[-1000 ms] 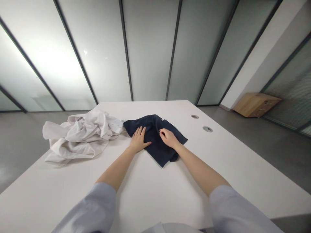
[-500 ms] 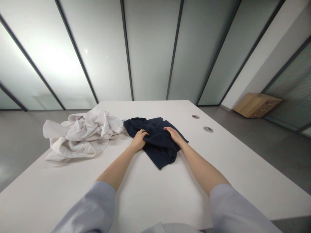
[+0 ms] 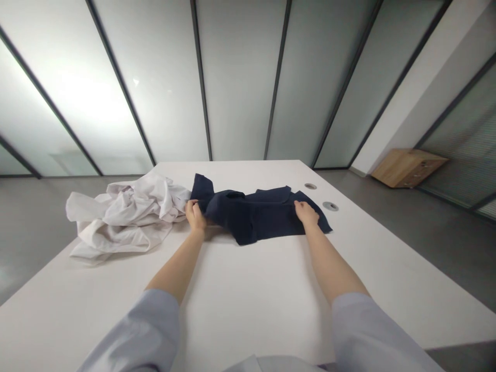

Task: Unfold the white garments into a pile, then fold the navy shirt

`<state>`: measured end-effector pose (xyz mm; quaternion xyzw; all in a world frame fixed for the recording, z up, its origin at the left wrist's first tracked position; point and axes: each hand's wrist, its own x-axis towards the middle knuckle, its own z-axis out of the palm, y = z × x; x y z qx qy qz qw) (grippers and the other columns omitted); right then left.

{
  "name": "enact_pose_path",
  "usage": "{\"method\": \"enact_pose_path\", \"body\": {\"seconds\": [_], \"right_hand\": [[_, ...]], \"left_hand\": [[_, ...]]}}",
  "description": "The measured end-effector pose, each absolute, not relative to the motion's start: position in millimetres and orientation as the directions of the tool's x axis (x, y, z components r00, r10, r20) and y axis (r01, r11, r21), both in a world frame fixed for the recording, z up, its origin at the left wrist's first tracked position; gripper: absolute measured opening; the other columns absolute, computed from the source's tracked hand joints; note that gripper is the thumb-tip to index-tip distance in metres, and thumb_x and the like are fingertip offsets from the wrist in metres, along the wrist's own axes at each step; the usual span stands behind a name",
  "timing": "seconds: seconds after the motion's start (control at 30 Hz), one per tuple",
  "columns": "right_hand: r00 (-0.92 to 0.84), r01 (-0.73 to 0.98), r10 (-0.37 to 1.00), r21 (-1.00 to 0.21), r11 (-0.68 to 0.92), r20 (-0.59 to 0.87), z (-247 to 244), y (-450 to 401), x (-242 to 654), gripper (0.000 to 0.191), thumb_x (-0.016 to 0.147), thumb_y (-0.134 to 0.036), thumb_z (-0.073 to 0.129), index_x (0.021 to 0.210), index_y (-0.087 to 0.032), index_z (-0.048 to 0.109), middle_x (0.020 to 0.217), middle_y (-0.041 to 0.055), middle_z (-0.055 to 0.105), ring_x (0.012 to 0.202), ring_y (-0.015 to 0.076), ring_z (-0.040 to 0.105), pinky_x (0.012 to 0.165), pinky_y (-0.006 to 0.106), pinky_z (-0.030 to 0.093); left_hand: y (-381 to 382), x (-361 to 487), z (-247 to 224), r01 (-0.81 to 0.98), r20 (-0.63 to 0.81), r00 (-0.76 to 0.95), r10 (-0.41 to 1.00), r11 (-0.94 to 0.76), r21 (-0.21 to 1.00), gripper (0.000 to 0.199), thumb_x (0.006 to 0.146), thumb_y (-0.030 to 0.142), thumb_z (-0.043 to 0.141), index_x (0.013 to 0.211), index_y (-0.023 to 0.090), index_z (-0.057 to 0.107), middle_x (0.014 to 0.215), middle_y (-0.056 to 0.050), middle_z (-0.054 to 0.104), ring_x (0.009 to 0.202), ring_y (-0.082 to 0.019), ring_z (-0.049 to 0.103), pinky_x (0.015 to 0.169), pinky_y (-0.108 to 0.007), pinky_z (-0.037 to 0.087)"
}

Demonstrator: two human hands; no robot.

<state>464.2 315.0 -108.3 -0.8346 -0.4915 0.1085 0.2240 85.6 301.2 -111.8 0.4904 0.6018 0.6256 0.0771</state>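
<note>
Room: white table (image 3: 248,294), glass wall (image 3: 240,82) ahead, wooden cabinet (image 3: 406,168) far right.
Navy garment (image 3: 251,219): one, on table, long axis left-right.
White garment (image 3: 120,217): one, crumpled, just left of navy.
Left hand (image 3: 196,217): curled, gripping navy's left end.
Right hand (image 3: 306,213): on navy's right end, fingers together; hold unclear.

Between the left hand (image 3: 196,217) and right hand (image 3: 306,214): dark navy cloth (image 3: 251,219), soft, matt, no sheen. Just beside the left hand: white cloth (image 3: 120,217), thin, crumpled, faint sheen. Below the grip: tabletop (image 3: 248,294), smooth, matt white. Beyond the right hand: round grommet (image 3: 330,206), dull grey, metal-looking. Far right: wooden cabinet (image 3: 406,168), pale grain, low sheen. Ahead: frosted glass panels (image 3: 240,82), smooth, dark metal frames (image 3: 200,82).
</note>
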Motion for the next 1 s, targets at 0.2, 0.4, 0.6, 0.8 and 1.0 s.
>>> {"method": "enact_pose_path", "body": {"seconds": [0.2, 0.4, 0.6, 0.8, 1.0], "right_hand": [[0.475, 0.806, 0.873, -0.455, -0.380, 0.112, -117.3, 315.0, 460.7, 0.066, 0.092, -0.057, 0.031, 0.141, -0.015, 0.043, 0.140, 0.0204, 0.046, 0.129, 0.0350, 0.042, 0.104, 0.056, 0.026], [0.044, 0.936, 0.998, -0.352, -0.025, 0.047, -124.3, 317.7, 418.1, 0.059, 0.089, -0.058, 0.044, 0.138, -0.025, 0.048, 0.149, 0.0134, 0.038, 0.136, 0.0347, 0.032, 0.107, 0.057, 0.024], [-0.520, 0.576, 0.848, -0.692, 0.435, 0.101, -121.7, 313.9, 370.0, 0.028, 0.088, -0.029, 0.050, 0.108, -0.025, 0.069, 0.124, 0.0040, 0.064, 0.121, 0.0218, 0.052, 0.106, 0.041, 0.036], [-0.648, 0.318, 0.748, -0.842, 0.435, 0.142, -115.9, 306.1, 355.9, 0.023, 0.083, -0.020, 0.046, 0.079, -0.020, 0.069, 0.090, 0.0009, 0.072, 0.089, 0.0192, 0.064, 0.090, 0.033, 0.047], [-0.546, 0.414, 0.832, -0.833, 0.367, 0.095, -117.3, 301.8, 352.0, 0.026, 0.078, -0.021, 0.043, 0.068, -0.021, 0.067, 0.083, 0.0004, 0.072, 0.085, 0.0199, 0.064, 0.084, 0.030, 0.048]], "left_hand": [[296.0, 103.0, -108.4, 0.587, 0.471, -0.188, 0.862, -0.286, 0.758, 0.041, 0.084, 0.052, 0.046, 0.057, 0.023, 0.037, 0.052, 0.004, 0.036, 0.055, -0.014, 0.045, 0.058, -0.027, 0.039], [274.3, 141.0, -104.0, 0.787, 0.354, 0.295, 0.888, -0.436, 0.436, 0.057, 0.068, 0.049, 0.071, 0.115, 0.020, 0.054, 0.108, -0.009, 0.062, 0.100, -0.026, 0.059, 0.088, -0.038, 0.046], [274.2, 147.7, -105.2, 0.801, 0.271, 0.468, 0.841, -0.534, 0.272, 0.102, 0.057, 0.049, 0.081, 0.145, 0.028, 0.034, 0.158, -0.012, 0.013, 0.143, -0.039, 0.012, 0.111, -0.055, 0.023], [284.0, 143.7, -105.1, 0.759, 0.150, 0.553, 0.819, -0.570, 0.314, 0.082, 0.067, 0.044, 0.073, 0.141, 0.026, 0.042, 0.148, -0.012, 0.037, 0.132, -0.031, 0.041, 0.108, -0.041, 0.034], [278.1, 148.5, -98.1, 0.778, 0.167, 0.533, 0.830, -0.558, 0.289, 0.048, 0.070, 0.023, 0.061, 0.118, 0.023, 0.062, 0.108, -0.009, 0.062, 0.104, -0.027, 0.060, 0.096, -0.036, 0.044]]}}
